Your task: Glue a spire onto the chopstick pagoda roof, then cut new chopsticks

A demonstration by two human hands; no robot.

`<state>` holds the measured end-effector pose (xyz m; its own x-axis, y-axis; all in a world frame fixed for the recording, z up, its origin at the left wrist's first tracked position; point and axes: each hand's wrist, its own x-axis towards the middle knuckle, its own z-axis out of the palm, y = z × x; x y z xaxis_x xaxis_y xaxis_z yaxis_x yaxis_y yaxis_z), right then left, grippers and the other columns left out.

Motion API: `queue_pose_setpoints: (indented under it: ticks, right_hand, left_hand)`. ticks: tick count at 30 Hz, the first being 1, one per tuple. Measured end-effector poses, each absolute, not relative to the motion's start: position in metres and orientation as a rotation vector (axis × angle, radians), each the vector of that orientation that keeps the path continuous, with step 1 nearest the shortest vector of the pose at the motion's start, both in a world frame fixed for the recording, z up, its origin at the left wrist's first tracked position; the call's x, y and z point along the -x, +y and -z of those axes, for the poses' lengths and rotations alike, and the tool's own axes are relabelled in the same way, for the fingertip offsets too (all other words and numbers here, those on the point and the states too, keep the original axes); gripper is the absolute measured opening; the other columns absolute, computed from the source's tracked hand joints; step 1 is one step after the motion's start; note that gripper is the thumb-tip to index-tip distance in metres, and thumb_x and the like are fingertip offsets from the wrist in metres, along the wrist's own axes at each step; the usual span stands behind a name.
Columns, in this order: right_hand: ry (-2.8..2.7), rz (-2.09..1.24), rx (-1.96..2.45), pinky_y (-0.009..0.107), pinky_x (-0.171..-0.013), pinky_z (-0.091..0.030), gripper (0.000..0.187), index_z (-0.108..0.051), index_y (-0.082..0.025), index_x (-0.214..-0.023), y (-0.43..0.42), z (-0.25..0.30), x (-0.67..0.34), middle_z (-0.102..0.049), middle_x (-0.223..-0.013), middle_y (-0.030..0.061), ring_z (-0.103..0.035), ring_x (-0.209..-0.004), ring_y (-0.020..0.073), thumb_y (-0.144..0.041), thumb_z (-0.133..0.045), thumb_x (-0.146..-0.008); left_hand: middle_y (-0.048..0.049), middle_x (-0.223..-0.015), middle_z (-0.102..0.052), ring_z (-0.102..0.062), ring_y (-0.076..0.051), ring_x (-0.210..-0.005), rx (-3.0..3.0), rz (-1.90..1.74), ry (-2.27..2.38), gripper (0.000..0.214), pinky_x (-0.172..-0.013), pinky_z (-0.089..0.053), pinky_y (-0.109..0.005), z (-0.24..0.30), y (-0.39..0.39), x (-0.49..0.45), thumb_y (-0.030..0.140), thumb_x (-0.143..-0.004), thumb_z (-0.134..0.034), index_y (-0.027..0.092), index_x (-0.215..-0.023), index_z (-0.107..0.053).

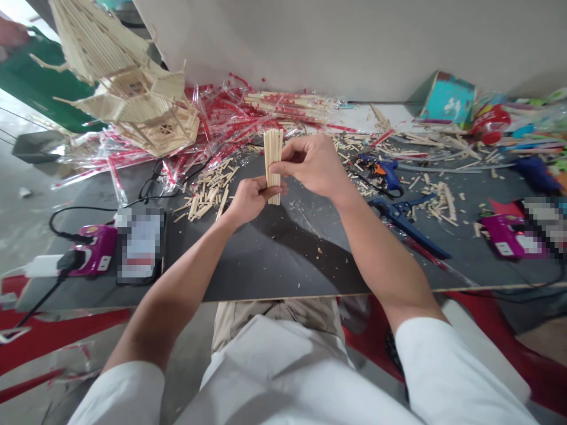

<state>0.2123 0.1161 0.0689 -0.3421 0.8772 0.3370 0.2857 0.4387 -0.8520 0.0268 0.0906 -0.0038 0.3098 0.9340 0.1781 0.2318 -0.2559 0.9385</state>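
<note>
A flat row of pale wooden sticks (273,150) stands upright above the table, held side by side. My left hand (253,198) pinches its lower part between thumb and fingers. Higher up, my right hand (312,164) grips the right edge of the same sticks with thumb and forefinger. Whether the sticks are joined to one another I cannot tell. Short cut pieces of stick (206,195) lie scattered just left of my left hand. To the right of my right hand rest a blue glue gun (386,171) and a blue cutter tool (410,224).
A stick-built pagoda model (146,112) stands at the back left. Red and clear plastic wrappers (221,118) pile up behind my hands. A phone (140,245) and a purple power socket (95,251) with cables sit at the left, another purple socket (509,236) at the right.
</note>
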Motion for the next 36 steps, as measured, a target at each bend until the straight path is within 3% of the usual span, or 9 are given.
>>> queue_pose_setpoints:
  ticks: [13,21,23,26,29,32,36]
  right_hand:
    - [-1.75,-1.033,1.018,0.027,-0.052,-0.05,0.045,-0.063,-0.018,-0.071,0.127,-0.061,-0.217,-0.061,-0.062,-0.0001,-0.058,-0.058,0.0122,-0.056,-0.087,-0.075]
    - [-1.672,-0.909,1.053,0.026,-0.059,-0.054,0.046,-0.067,-0.013,-0.081,0.141,-0.068,-0.247,-0.06,-0.064,-0.0026,-0.061,-0.06,0.0083,-0.057,-0.081,-0.079]
    - [-1.658,-0.905,1.075,0.026,-0.06,-0.054,0.045,-0.068,-0.012,-0.081,0.14,-0.072,-0.252,-0.06,-0.065,-0.0021,-0.061,-0.061,0.0079,-0.055,-0.082,-0.08]
    - [-1.66,-0.928,1.076,0.025,-0.059,-0.054,0.043,-0.067,-0.012,-0.08,0.136,-0.077,-0.252,-0.06,-0.064,-0.0026,-0.06,-0.06,0.0073,-0.052,-0.084,-0.079]
    - [-1.661,-0.974,1.052,0.025,-0.058,-0.055,0.041,-0.065,-0.014,-0.08,0.131,-0.077,-0.245,-0.059,-0.064,-0.0031,-0.06,-0.059,0.0079,-0.05,-0.085,-0.079]
    - [-1.643,-1.046,1.031,0.026,-0.057,-0.056,0.039,-0.062,-0.016,-0.076,0.128,-0.075,-0.236,-0.061,-0.064,-0.0024,-0.06,-0.058,0.0089,-0.047,-0.086,-0.08]
    - [-1.631,-1.15,1.013,0.028,-0.054,-0.054,0.039,-0.059,-0.019,-0.071,0.126,-0.069,-0.226,-0.063,-0.063,-0.0002,-0.059,-0.055,0.0104,-0.045,-0.087,-0.08]
  left_hand:
    - [-0.0127,-0.097,-0.08,-0.079,-0.029,-0.089,-1.329,-0.811,0.825,0.049,-0.085,-0.065,-0.044,-0.008,0.086,-0.019,0.05,-0.079,-0.086,0.01,-0.106,-0.074]
    - [-0.0118,-0.092,-0.079,-0.078,-0.023,-0.075,-1.461,-0.782,1.061,0.032,-0.074,-0.063,-0.036,0.003,0.097,-0.006,0.034,-0.092,-0.071,0.012,-0.114,-0.066]
    - [-0.0117,-0.096,-0.079,-0.077,-0.023,-0.08,-1.653,-0.779,1.284,0.027,-0.078,-0.062,-0.037,0.01,0.101,-0.003,0.031,-0.095,-0.066,0.014,-0.116,-0.066]
    - [-0.0141,-0.119,-0.075,-0.072,-0.028,-0.107,-2.033,-0.891,1.575,0.03,-0.097,-0.055,-0.043,0.01,0.1,-0.003,0.027,-0.097,-0.063,0.016,-0.125,-0.065]
    - [-0.0124,-0.122,-0.074,-0.067,-0.026,-0.116,-2.184,-1.059,1.489,0.029,-0.103,-0.05,-0.041,-0.001,0.093,-0.01,0.034,-0.106,-0.052,0.018,-0.125,-0.066]
    - [-0.0097,-0.106,-0.078,-0.072,-0.02,-0.099,-1.96,-1.092,1.204,0.041,-0.089,-0.054,-0.031,-0.009,0.084,-0.021,0.05,-0.107,-0.048,0.017,-0.12,-0.068]
    - [-0.0099,-0.099,-0.078,-0.073,-0.017,-0.077,-1.654,-0.93,0.963,0.043,-0.07,-0.056,-0.026,-0.007,0.076,-0.033,0.053,-0.099,-0.063,0.014,-0.116,-0.069]
